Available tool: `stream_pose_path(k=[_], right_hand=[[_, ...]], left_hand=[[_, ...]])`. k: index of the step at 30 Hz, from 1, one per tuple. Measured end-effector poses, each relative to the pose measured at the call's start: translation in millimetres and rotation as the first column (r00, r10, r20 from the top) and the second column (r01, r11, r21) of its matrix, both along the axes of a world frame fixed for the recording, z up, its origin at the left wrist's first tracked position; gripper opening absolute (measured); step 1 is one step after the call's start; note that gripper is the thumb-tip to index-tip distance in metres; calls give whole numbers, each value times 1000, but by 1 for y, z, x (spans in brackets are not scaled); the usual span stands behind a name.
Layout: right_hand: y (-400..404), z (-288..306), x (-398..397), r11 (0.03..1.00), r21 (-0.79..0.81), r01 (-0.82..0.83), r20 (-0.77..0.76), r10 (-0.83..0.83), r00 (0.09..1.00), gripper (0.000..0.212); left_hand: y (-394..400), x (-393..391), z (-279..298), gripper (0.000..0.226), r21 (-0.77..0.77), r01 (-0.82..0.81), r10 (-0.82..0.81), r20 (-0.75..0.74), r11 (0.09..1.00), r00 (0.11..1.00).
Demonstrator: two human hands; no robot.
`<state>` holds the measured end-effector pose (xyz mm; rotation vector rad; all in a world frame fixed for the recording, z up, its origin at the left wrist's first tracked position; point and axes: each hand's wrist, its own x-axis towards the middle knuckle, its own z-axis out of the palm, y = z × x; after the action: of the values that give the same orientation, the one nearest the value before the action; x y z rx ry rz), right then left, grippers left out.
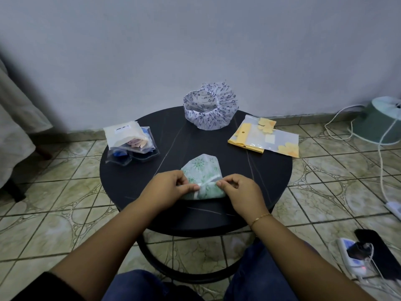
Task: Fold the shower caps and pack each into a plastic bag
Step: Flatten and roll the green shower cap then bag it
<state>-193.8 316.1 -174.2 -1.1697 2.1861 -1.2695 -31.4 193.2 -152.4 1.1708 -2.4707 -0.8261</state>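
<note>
A green-patterned shower cap (202, 170) lies partly folded near the front of the round black table (271, 181). My left hand (167, 187) pinches its left side at the white elastic edge. My right hand (240, 190) pinches the same edge from the right. A second shower cap (209, 107), white with dark blue marks, stands open and unfolded at the back of the table. Plastic bags with yellow flower prints (265, 137) lie flat at the right rim of the table.
A pile of packed bags (130, 142) sits on the table's left side. On the tiled floor to the right are a power strip (352, 259), a black phone (377, 253), white cables and a green fan base (382, 122). The wall stands close behind the table.
</note>
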Motion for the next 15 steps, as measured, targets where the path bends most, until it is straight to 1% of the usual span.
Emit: stream_pose_path(k=[4,7,10,13,14,15], right_hand=[[-3,-5,0,998,38,48,-18,-47,999,11],[-5,-7,0,996,58,64,-108,-57,993,17],[-6,-8,2,993,91,70,-184,-53,981,19],[-6,-6,6,990,112,91,-289,-55,956,20],[-6,-7,7,989,114,95,-338,-51,940,21],[-5,-8,8,990,106,90,-389,-42,920,21]], left_hand=[[-2,-4,-1,40,-2,-4,4,23,1000,1000],[-5,-6,-3,43,4,-27,26,28,1000,999],[-5,-8,-3,46,-40,-39,41,63,998,997],[-5,-10,-2,42,-64,-41,45,59,997,997],[-5,-10,-3,39,-95,-42,49,77,995,996],[-5,-9,-5,36,-165,-31,50,111,986,993]])
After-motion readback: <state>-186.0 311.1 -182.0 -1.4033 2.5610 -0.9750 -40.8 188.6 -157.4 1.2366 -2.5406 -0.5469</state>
